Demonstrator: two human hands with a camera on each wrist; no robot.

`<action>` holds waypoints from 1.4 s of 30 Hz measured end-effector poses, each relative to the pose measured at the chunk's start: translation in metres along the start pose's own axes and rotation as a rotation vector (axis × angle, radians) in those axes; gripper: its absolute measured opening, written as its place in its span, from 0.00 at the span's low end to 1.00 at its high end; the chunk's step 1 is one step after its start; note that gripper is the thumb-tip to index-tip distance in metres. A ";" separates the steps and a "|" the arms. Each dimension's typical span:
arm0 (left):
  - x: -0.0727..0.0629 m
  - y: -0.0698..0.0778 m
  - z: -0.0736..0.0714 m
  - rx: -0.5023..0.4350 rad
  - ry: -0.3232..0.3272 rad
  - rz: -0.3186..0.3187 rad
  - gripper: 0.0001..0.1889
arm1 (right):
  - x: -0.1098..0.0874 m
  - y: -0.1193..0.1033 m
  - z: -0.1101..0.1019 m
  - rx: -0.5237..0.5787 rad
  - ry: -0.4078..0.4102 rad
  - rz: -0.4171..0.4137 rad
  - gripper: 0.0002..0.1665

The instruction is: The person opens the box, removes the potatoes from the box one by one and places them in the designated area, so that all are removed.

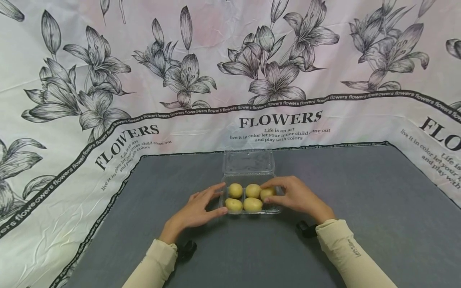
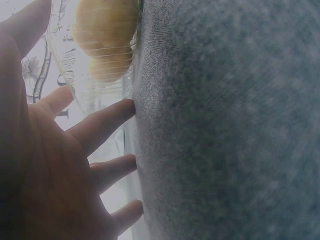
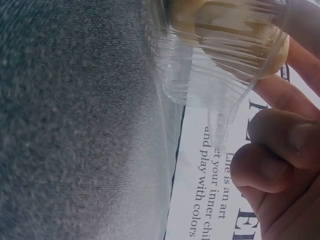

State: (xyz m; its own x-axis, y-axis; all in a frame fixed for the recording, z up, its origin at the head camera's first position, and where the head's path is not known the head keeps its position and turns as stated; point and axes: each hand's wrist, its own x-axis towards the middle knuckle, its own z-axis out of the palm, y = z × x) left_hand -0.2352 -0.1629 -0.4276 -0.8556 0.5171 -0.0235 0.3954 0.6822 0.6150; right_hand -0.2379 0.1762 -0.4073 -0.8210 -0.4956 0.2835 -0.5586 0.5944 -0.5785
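Note:
A clear plastic box (image 1: pixel 234 179) with its lid (image 1: pixel 248 161) raised at the back holds several yellow potatoes (image 1: pixel 253 204), lying in two rows. At the box's right end, my right hand (image 1: pixel 297 196) pinches one potato (image 1: pixel 267 193) between thumb and fingers, just inside the rim. In the right wrist view this potato (image 3: pixel 281 59) shows partly above the ribbed wall, and two other fingers are curled. My left hand (image 1: pixel 196 208) is spread at the box's left end, thumb and fingertips by its wall. The left wrist view shows its fingers (image 2: pixel 102 125) extended, holding nothing.
The box stands on a grey cloth-covered table (image 1: pixel 230 256). Behind it rises a white curtain (image 1: pixel 201 136) printed with flowers and lettering, which also borders the left and right sides. Black wrist straps (image 1: pixel 306 229) hang beneath both wrists.

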 end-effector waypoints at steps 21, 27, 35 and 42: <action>-0.002 -0.002 0.003 0.000 0.001 -0.014 0.43 | -0.001 0.003 -0.009 0.093 0.095 -0.013 0.22; -0.001 -0.002 0.003 0.002 0.002 -0.009 0.43 | -0.003 0.006 -0.018 0.107 0.134 0.027 0.23; -0.001 -0.002 0.003 0.002 0.005 -0.004 0.42 | -0.006 0.009 -0.025 0.090 0.152 0.058 0.21; 0.000 -0.002 0.002 0.005 0.007 -0.001 0.42 | -0.009 0.015 -0.032 0.076 0.197 0.055 0.21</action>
State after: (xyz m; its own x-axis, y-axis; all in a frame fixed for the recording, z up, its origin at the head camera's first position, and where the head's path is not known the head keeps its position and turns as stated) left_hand -0.2347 -0.1628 -0.4304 -0.8582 0.5130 -0.0191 0.3960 0.6852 0.6113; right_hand -0.2424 0.2097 -0.3941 -0.8616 -0.3257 0.3893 -0.5075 0.5640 -0.6514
